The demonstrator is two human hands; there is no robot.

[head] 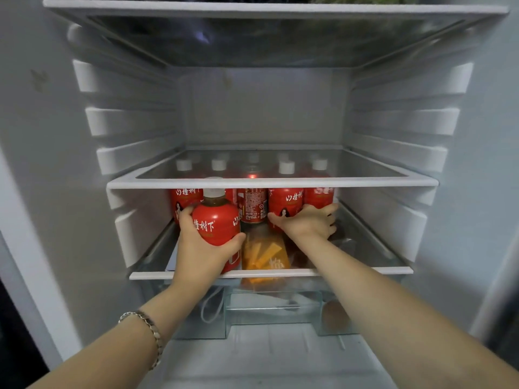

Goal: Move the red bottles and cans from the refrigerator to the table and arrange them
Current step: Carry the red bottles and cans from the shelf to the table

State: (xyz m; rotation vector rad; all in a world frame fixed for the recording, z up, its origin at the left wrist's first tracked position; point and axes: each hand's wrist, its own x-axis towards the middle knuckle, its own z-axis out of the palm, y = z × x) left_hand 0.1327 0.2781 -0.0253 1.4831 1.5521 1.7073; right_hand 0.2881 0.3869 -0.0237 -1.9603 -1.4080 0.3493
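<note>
- The red bottle [216, 220] is upright at the front left of the glass shelf [365, 271], forward of the back row. Its long axis is vertical and its white cap sits level with the front edge of the upper shelf [365, 182]. The hand hides whether its base rests on the glass.
- The left hand [202, 248] grips its lower body from the front, thumb on the right flank and fingers curled round the left.
- The second red bottle [285, 203] is upright in the back row, right of centre. The right hand [306, 223] wraps its base, thumb on the left side and fingers reaching round the right.
- Key relation: both bottles lie beyond the hands, toward the back wall. The way out probably runs straight to the front edge, under the upper shelf, and headroom looks tight.
- The red can [252, 204] stands between the two bottles, in the back row.
- Materials: the bottles are round-shouldered plastic with glossy red wraps. The can is a metal cylinder. Both are likely cold and slippery.
- Two more bottles [318, 196] stand at the ends of the row.
- An orange packet [264, 254] shows at or under the glass.
</note>
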